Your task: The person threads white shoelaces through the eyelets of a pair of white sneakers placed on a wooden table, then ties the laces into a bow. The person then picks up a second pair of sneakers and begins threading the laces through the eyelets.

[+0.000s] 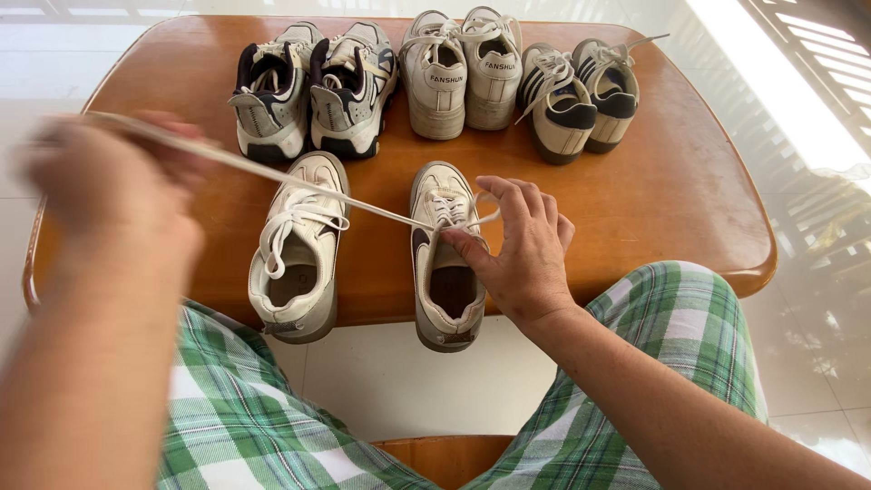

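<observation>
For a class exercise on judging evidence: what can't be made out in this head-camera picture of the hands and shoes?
- Left hand: motion-blurred; its grip on the lace is unclear.
- Right hand: covers part of the right-hand shoe.
- Rear shoes' toes: face away, unseen.
- Table: near edge hidden by the knees.

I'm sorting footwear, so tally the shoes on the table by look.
Black-and-white chunky sneakers: 2
Plain cream sneakers in back: 2
Striped beige sneakers: 2
Cream sneakers in front: 2, one under the right hand
Total: 8 shoes on the table

A home: wooden table (689,191), tiled floor (54,73), sunlit slatted window (817,63).
</observation>
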